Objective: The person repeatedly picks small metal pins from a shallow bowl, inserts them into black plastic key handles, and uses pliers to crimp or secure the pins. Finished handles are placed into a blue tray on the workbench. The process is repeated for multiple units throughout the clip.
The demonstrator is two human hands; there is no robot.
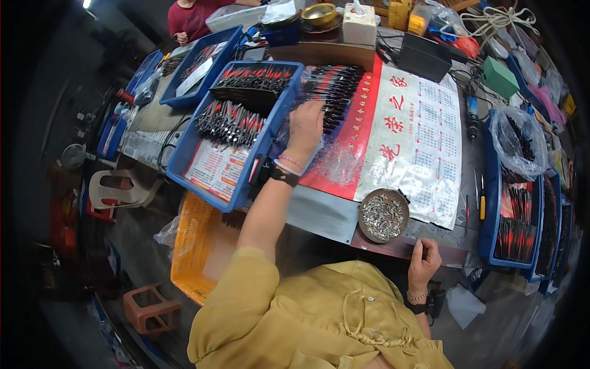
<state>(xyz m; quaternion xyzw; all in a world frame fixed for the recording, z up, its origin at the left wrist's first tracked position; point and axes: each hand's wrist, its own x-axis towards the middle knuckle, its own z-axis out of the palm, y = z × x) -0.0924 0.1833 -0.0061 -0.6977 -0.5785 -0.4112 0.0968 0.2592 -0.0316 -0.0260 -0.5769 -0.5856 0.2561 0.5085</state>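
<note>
My left hand point(305, 126) reaches over the table to the near-left edge of a row of slim black-and-red tools point(335, 92); their exact kind is too small to tell. Its fingers are curled, and whatever they hold is hidden. At the table's front edge, my right hand point(424, 261) is closed with thumb and fingers drawn together. What it may hold does not show. Just left of it sits a round brown bowl point(363, 229) filled with small silvery metal pins point(384, 215). Left of my left wrist, a blue tray point(209, 192) holds bunches of similar slim tools point(230, 123).
Printed red-and-white sheets point(424, 141) cover the tabletop. Blue bins point(488, 203) with more tools line the right side, near a screwdriver point(482, 200) and a blue power driver point(472, 117). A yellow crate point(184, 246) stands below left. Another person point(200, 18) is at the far left.
</note>
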